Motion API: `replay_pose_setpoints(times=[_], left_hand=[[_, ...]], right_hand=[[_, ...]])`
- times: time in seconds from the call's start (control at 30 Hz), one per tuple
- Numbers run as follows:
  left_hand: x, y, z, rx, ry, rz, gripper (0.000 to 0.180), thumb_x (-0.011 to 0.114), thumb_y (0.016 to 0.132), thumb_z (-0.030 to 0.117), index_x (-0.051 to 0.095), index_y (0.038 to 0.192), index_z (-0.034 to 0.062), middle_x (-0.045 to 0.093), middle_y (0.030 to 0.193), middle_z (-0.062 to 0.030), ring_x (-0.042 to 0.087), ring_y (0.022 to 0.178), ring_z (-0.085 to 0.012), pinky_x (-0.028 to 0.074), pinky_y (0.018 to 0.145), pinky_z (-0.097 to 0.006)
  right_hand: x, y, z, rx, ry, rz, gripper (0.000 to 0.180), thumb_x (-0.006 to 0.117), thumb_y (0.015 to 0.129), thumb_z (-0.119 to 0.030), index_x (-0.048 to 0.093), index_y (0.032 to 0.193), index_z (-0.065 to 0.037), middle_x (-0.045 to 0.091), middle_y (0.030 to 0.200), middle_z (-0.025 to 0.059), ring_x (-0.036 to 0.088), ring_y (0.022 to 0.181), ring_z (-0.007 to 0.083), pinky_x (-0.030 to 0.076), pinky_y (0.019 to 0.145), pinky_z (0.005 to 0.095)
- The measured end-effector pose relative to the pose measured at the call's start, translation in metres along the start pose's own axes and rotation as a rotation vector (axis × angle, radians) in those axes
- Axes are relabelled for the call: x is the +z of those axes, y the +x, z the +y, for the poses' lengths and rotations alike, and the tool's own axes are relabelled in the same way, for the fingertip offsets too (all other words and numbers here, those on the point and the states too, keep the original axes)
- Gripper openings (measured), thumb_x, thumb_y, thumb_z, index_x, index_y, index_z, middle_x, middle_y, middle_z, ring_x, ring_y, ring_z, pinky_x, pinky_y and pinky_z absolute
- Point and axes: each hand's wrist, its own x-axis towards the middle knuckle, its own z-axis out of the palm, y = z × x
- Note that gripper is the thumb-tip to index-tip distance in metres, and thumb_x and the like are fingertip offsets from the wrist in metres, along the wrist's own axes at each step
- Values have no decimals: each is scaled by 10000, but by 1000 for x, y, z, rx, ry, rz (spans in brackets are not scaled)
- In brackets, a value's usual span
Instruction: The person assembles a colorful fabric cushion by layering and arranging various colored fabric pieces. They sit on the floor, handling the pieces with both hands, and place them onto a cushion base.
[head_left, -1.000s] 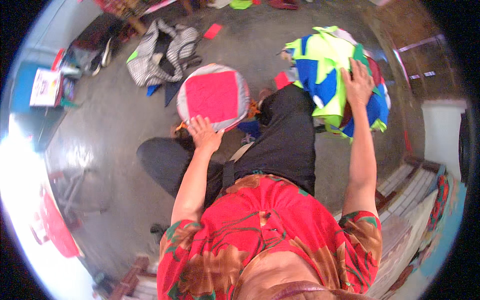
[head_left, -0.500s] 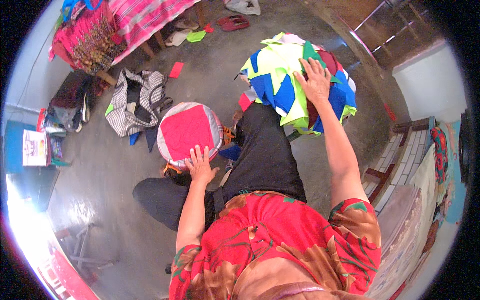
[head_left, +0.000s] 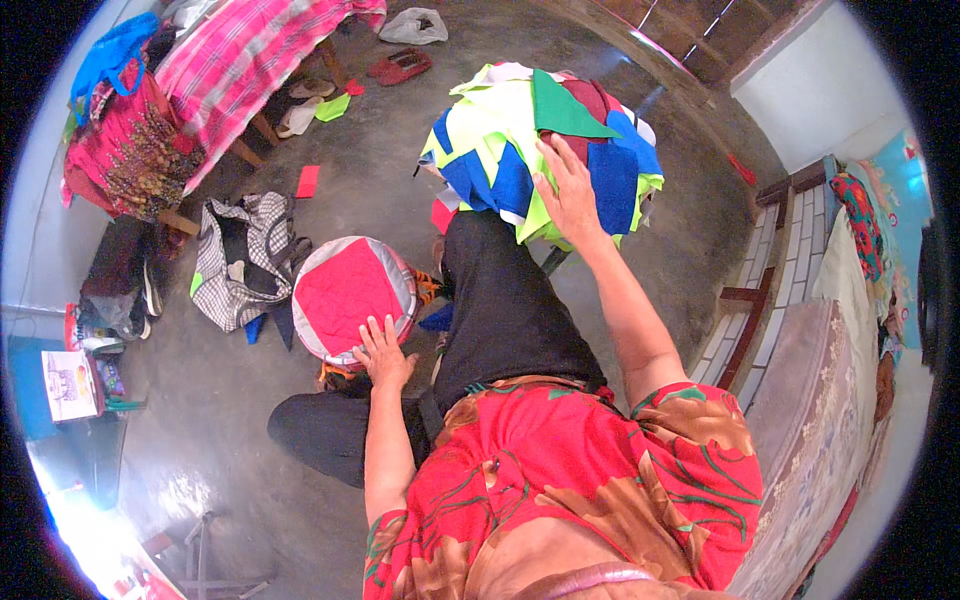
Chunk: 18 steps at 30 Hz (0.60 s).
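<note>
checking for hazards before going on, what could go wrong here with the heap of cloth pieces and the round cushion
1. The heap of yellow, blue and green cloth pieces is piled high under the right hand; pressing on it could send pieces sliding onto the concrete floor.
2. The left hand rests only on the edge of the round red and grey cushion, which could tip or slip.

Matt cloth scraps (head_left: 545, 150), quilted cushion (head_left: 350, 295)

You've got bright, even daylight here – pretty sharp mid-frame. Glare blows out the lower-left rim, and edges bend hard.
</note>
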Motion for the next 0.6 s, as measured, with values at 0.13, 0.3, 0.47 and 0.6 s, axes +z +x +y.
replay_pose_setpoints(times=[0.13,0.3,0.47,0.6], left_hand=[[3,0,-3,14,-28,25,1047,785,694,359,123,1489,194,49,1555,-149,45,1427,-367,106,1085,-636],[2,0,-4,9,-45,25,1048,790,686,347,129,1488,208,54,1556,-140,41,1430,-362,102,1087,-634],[1,1,-5,9,-65,7,1053,789,689,345,119,1490,208,45,1557,-137,37,1432,-359,105,1083,-641],[4,2,-8,13,-57,-6,1061,779,700,361,93,1495,207,14,1559,-135,27,1432,-360,118,1073,-654]], right_hand=[[-22,-11,1,35,-15,62,435,644,822,-100,559,1247,-76,509,1312,187,490,1201,349,383,1005,408],[-43,28,30,56,-130,144,441,665,804,-141,557,1226,-73,531,1273,186,499,1183,341,393,977,422],[-28,46,63,191,-261,-152,408,704,772,-218,606,1159,-133,600,1185,83,543,1120,277,399,918,418],[-15,42,64,127,-304,2,220,724,751,-242,668,944,-151,635,1101,53,575,1057,261,418,857,417]])
